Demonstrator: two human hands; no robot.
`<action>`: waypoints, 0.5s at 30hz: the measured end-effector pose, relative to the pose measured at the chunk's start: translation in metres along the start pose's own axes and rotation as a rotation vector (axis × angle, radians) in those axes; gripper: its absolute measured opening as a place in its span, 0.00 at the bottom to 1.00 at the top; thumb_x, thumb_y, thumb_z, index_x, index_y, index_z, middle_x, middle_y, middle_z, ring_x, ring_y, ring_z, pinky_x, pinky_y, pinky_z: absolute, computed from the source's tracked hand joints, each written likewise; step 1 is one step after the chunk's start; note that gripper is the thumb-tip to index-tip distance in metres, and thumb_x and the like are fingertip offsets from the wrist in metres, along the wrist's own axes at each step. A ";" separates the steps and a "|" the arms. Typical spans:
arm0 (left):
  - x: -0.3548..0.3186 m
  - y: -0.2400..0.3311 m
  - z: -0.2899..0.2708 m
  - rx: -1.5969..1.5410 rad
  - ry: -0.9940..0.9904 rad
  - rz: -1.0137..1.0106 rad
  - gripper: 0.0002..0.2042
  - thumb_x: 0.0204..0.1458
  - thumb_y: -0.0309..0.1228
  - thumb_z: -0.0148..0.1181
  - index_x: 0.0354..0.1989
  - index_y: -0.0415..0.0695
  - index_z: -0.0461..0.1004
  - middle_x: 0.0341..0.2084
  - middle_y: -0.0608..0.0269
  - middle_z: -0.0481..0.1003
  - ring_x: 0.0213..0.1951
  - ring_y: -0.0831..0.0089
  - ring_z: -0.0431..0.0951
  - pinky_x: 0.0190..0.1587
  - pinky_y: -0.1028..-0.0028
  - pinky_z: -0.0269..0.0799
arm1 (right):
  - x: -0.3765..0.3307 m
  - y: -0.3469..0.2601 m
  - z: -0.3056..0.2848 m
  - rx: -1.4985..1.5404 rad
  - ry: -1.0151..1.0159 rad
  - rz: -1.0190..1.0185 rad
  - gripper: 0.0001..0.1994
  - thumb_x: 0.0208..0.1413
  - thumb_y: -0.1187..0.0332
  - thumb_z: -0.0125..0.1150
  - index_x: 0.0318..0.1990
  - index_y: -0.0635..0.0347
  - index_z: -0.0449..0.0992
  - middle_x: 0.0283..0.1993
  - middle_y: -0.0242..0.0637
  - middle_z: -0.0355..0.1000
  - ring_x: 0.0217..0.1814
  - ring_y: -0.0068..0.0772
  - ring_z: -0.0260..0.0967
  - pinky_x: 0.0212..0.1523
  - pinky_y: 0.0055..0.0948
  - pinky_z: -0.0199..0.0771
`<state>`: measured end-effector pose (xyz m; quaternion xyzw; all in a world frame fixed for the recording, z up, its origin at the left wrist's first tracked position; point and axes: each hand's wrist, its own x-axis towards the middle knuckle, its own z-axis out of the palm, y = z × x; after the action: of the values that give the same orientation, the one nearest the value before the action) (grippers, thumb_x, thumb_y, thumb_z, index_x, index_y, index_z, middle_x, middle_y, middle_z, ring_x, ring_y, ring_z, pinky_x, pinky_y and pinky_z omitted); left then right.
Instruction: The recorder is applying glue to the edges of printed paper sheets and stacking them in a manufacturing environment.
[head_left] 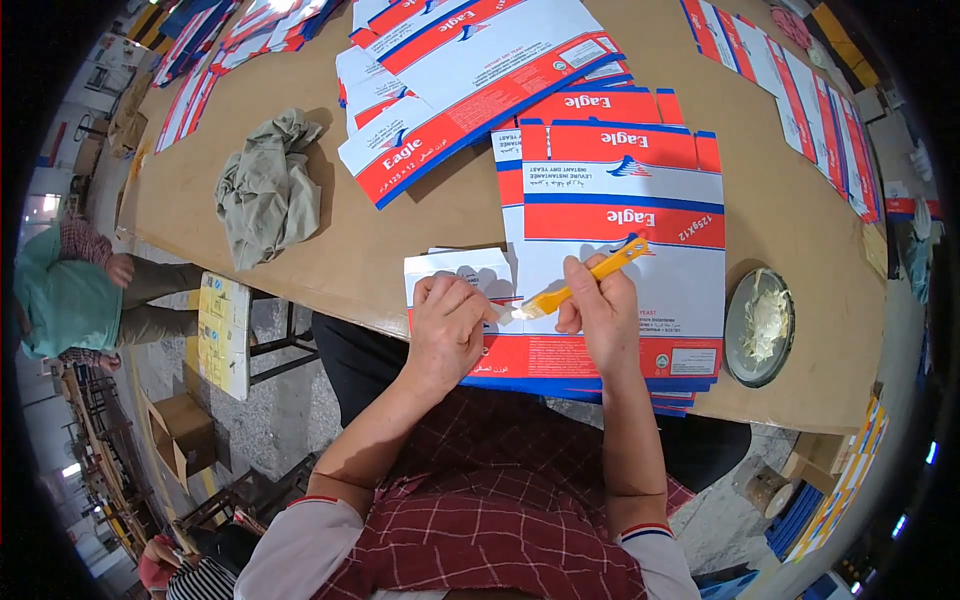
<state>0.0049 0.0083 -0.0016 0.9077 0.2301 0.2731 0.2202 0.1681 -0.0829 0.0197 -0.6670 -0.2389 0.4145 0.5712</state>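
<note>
My right hand (603, 318) is closed around the yellow handle of a flat paste brush (598, 273). The brush slants down to the left, and its pale bristles are close to my left fingertips, at the edge of a carton. Curled fingers of my left hand (445, 325) grip this small white, red and blue carton (455, 264), which is partly hidden under the hand. Beneath both hands lies a stack of flat printed carton blanks (625, 225). To the right of the stack is a round dish (737, 335) holding creamy white paste (766, 322).
A crumpled grey-green cloth (268, 190) lies on the brown tabletop (400, 240) at the left. More flat cartons (480, 75) are piled at the back, with others fanned out (800, 100) at the far right. Beyond the table's left edge, a person in a green top (75, 290) is beside a stool (224, 335).
</note>
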 end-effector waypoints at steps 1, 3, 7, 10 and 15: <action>0.000 0.000 0.000 0.000 0.000 0.002 0.09 0.31 0.15 0.57 0.20 0.44 0.68 0.22 0.64 0.67 0.32 0.67 0.68 0.39 0.70 0.58 | 0.000 0.001 -0.001 0.036 0.020 -0.003 0.14 0.58 0.59 0.49 0.25 0.59 0.63 0.14 0.30 0.64 0.13 0.16 0.60 0.14 0.14 0.61; 0.000 0.000 0.000 -0.006 0.006 0.006 0.09 0.31 0.14 0.57 0.20 0.44 0.69 0.22 0.64 0.67 0.32 0.67 0.68 0.39 0.70 0.58 | 0.000 0.002 -0.001 0.072 0.040 -0.007 0.14 0.58 0.59 0.48 0.25 0.59 0.63 0.14 0.30 0.64 0.13 0.16 0.60 0.14 0.14 0.60; 0.000 0.000 0.001 0.005 0.007 0.005 0.10 0.31 0.15 0.57 0.20 0.44 0.68 0.23 0.64 0.67 0.33 0.67 0.68 0.39 0.69 0.58 | 0.000 0.003 0.005 0.044 0.058 -0.034 0.14 0.58 0.60 0.48 0.25 0.58 0.62 0.13 0.30 0.63 0.13 0.15 0.60 0.14 0.14 0.60; 0.000 0.000 0.001 0.012 0.006 0.005 0.09 0.31 0.15 0.57 0.20 0.44 0.68 0.23 0.64 0.67 0.33 0.67 0.68 0.39 0.69 0.58 | -0.001 0.002 0.005 0.020 0.026 -0.048 0.14 0.59 0.61 0.48 0.24 0.58 0.62 0.13 0.30 0.64 0.12 0.15 0.59 0.15 0.14 0.61; 0.000 -0.001 0.001 0.008 0.008 0.006 0.09 0.31 0.15 0.57 0.20 0.44 0.68 0.22 0.64 0.67 0.33 0.66 0.68 0.39 0.69 0.58 | 0.000 0.002 0.001 0.056 -0.002 -0.009 0.13 0.59 0.62 0.48 0.24 0.57 0.62 0.14 0.31 0.64 0.12 0.14 0.59 0.15 0.14 0.61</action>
<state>0.0054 0.0087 -0.0025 0.9082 0.2294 0.2763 0.2149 0.1668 -0.0832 0.0180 -0.6493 -0.2311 0.4190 0.5912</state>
